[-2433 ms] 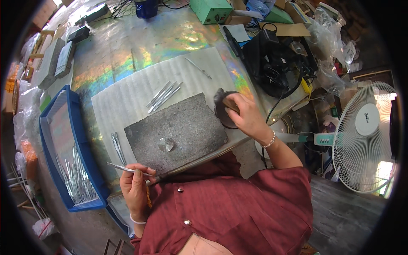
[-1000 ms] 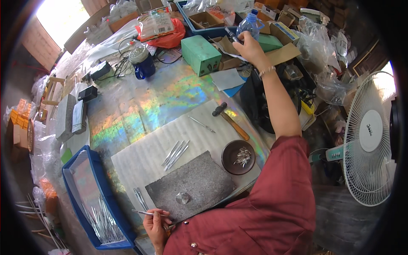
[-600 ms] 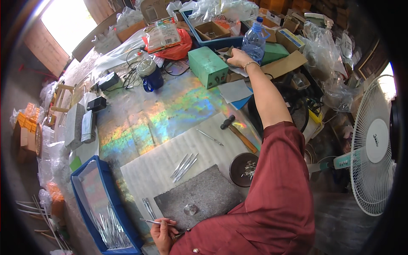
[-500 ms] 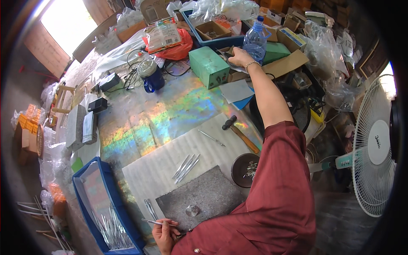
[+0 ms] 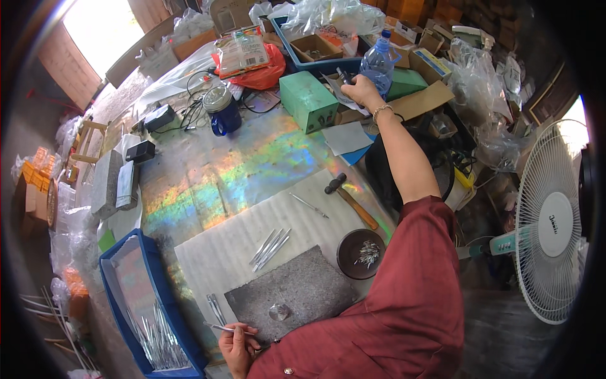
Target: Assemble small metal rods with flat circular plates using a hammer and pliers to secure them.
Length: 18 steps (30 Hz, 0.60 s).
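Observation:
My left hand (image 5: 237, 344) pinches a thin metal strip (image 5: 219, 326) at the near edge of a grey stone slab (image 5: 297, 294) that carries a small shiny metal disc (image 5: 278, 311). My right arm stretches far across the table. My right hand (image 5: 358, 90) grips a small dark tool (image 5: 343, 76) over a sheet of grey paper, between a green box (image 5: 309, 100) and a plastic water bottle (image 5: 379, 64). Several loose metal strips (image 5: 271, 246) lie on the white foam sheet (image 5: 221, 252).
A hammer (image 5: 350, 199) lies beside a round dark dish (image 5: 361, 254) holding metal pieces. A blue tray (image 5: 151, 303) of metal strips sits at the left. A blue jar (image 5: 221, 110), chargers, boxes and bags crowd the far side. A standing fan (image 5: 549, 221) is at the right.
My right hand left the dark dish and reached far across the table to the boxes by the water bottle, where it now grips a small tool. My left hand stayed put.

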Available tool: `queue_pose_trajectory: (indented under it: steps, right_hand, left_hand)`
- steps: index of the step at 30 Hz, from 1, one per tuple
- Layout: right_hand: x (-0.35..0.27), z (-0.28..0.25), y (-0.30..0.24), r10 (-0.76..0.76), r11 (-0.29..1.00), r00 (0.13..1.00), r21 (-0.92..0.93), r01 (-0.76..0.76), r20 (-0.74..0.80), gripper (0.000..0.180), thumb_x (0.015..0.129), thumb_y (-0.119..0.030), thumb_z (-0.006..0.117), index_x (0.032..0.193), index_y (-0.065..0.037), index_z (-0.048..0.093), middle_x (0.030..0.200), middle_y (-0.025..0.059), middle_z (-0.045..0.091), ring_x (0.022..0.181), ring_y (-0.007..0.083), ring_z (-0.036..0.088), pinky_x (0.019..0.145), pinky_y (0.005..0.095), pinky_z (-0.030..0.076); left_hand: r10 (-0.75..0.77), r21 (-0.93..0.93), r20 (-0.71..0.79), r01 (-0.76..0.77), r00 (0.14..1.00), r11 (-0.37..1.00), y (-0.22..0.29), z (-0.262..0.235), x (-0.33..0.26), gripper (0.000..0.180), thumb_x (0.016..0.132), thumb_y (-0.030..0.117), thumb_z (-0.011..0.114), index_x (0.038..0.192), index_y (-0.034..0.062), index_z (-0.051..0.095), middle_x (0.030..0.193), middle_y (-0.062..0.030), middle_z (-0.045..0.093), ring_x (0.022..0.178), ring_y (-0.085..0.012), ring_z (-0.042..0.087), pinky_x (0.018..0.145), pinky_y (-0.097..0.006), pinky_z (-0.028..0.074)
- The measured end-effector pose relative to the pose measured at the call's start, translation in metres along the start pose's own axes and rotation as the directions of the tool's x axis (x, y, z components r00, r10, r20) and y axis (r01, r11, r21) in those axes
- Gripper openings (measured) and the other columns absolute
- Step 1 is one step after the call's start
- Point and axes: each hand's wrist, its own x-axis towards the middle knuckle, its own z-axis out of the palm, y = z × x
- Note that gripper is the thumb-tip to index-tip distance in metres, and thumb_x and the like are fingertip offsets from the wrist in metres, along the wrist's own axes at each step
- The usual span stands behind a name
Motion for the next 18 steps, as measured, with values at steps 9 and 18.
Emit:
queue_pose_trajectory:
  steps: [9, 18]
  right_hand:
    - [0.026, 0.005, -0.008, -0.032, 0.917, 0.980, -0.383, 0.107, 0.197, 0.044, 0.068, -0.023, 0.062, 0.101, 0.006, 0.065, 0.108, 0.0289, 0.059, 0.105, 0.0381, 0.058, 0.092, 0.0402, 0.046]
    - [0.022, 0.026, 0.003, -0.043, 0.955, 0.984, -0.283, 0.091, 0.172, 0.046, 0.070, -0.022, 0.058, 0.106, 0.006, 0.056, 0.113, 0.0291, 0.057, 0.110, 0.0395, 0.054, 0.094, 0.0412, 0.043]
  left_hand:
    - [-0.093, 0.000, -0.003, 0.093, 0.996, 0.996, 0.010, 0.008, -0.007, 0.018, 0.096, 0.017, 0.050, 0.099, 0.0020, 0.060, 0.081, -0.0075, 0.066, 0.046, -0.0065, 0.051, 0.038, -0.018, 0.035]
    - [-0.109, 0.025, -0.065, 0.111, 0.992, 0.994, 0.016, 0.015, -0.004, 0.020, 0.096, 0.019, 0.051, 0.096, 0.0007, 0.060, 0.077, -0.0086, 0.066, 0.042, -0.0069, 0.048, 0.036, -0.019, 0.033]
